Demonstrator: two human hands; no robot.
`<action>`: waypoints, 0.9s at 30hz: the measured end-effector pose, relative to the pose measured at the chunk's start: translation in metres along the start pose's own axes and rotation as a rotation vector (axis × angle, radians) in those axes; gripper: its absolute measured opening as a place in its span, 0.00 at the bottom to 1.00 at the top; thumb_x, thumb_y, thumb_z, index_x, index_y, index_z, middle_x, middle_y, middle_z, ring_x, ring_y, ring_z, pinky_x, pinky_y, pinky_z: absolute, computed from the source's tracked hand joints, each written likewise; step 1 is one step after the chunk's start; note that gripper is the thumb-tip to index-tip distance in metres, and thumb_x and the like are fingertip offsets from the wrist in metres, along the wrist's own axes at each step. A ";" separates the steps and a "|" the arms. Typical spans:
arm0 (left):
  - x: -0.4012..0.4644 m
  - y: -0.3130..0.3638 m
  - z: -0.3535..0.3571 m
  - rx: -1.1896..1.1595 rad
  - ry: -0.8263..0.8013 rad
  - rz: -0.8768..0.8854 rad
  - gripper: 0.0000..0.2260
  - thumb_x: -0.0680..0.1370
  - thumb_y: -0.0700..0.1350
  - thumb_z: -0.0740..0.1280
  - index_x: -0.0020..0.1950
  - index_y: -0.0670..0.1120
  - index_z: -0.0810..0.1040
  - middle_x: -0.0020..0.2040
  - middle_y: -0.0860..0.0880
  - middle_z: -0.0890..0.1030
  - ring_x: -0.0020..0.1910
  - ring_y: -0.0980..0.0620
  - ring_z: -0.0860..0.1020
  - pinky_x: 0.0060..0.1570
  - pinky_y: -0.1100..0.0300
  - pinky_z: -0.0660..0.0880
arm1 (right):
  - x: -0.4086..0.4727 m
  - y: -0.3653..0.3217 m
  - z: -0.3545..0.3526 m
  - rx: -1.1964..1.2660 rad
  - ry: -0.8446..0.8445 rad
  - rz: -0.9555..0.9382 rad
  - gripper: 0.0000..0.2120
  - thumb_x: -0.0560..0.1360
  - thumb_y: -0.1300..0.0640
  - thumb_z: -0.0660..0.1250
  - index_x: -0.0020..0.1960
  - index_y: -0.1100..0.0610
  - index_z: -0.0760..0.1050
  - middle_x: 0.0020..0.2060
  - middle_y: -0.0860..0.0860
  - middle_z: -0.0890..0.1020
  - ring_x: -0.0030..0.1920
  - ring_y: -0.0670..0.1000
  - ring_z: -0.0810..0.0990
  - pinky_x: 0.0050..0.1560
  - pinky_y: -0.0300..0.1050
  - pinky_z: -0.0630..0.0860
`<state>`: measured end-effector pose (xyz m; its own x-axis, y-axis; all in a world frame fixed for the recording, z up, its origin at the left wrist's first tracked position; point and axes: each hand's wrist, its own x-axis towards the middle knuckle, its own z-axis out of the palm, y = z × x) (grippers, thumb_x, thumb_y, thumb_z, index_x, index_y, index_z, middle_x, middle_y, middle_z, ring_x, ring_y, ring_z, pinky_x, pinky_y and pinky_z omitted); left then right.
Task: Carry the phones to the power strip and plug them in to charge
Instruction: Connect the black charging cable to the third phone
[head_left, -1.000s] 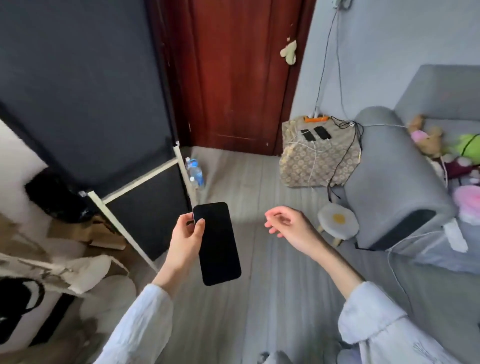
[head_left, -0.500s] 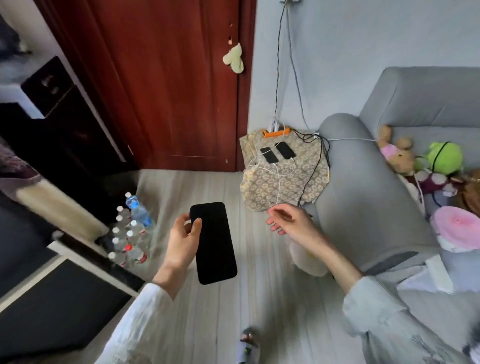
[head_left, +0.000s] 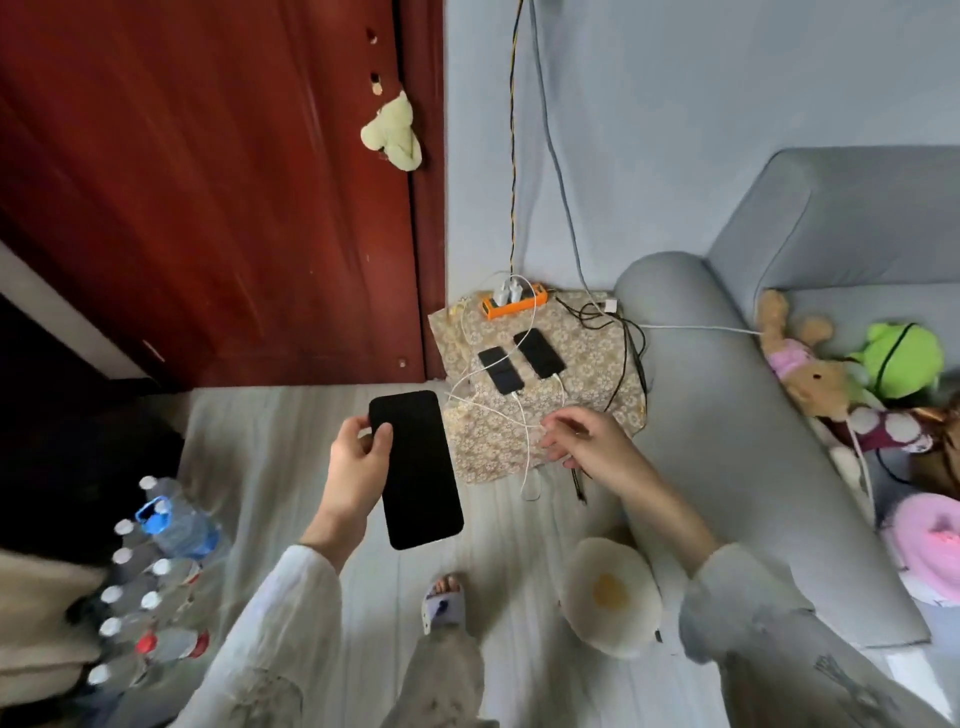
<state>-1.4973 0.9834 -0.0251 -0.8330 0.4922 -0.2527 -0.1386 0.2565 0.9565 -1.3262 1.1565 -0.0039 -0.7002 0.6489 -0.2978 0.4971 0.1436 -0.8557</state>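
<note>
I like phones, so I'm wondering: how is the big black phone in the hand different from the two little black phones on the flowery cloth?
The large black phone is gripped in the left hand, up off the floor; the two small black phones lie flat on the flowered cloth. It looks far bigger, being nearer the camera. It has no cable; white cables run to the resting pair. All three have dark screens.

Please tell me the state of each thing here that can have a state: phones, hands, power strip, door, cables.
Held phone: screen dark, no cable in it.
Two phones on the cloth: screens dark, white cables at their near ends.
Left hand: grips the held phone.
Right hand: fingers curled at a white cable; grip unclear.
Power strip: white chargers plugged in.
Door: closed.
</note>
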 end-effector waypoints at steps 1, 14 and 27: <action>0.026 0.006 0.010 0.004 -0.007 0.000 0.05 0.79 0.43 0.59 0.55 0.46 0.68 0.41 0.53 0.78 0.39 0.56 0.77 0.34 0.62 0.73 | 0.025 -0.002 -0.007 0.003 0.001 0.015 0.05 0.77 0.56 0.60 0.45 0.49 0.74 0.41 0.47 0.81 0.38 0.46 0.81 0.41 0.42 0.76; 0.246 0.064 0.138 0.039 -0.086 -0.088 0.07 0.79 0.43 0.59 0.57 0.46 0.69 0.45 0.51 0.78 0.44 0.52 0.77 0.36 0.63 0.74 | 0.248 -0.013 -0.127 -0.038 0.068 0.179 0.10 0.78 0.54 0.59 0.56 0.57 0.73 0.42 0.49 0.81 0.40 0.49 0.80 0.43 0.44 0.75; 0.382 0.040 0.336 0.047 0.088 -0.334 0.08 0.80 0.43 0.58 0.58 0.47 0.68 0.49 0.46 0.78 0.45 0.50 0.77 0.41 0.58 0.76 | 0.507 0.104 -0.276 -0.297 0.021 0.286 0.15 0.77 0.53 0.59 0.59 0.60 0.74 0.51 0.57 0.82 0.50 0.58 0.80 0.56 0.56 0.75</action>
<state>-1.6415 1.4611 -0.1319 -0.7894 0.3014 -0.5348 -0.3880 0.4302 0.8151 -1.4877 1.7070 -0.1275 -0.5029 0.7088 -0.4947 0.7989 0.1626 -0.5791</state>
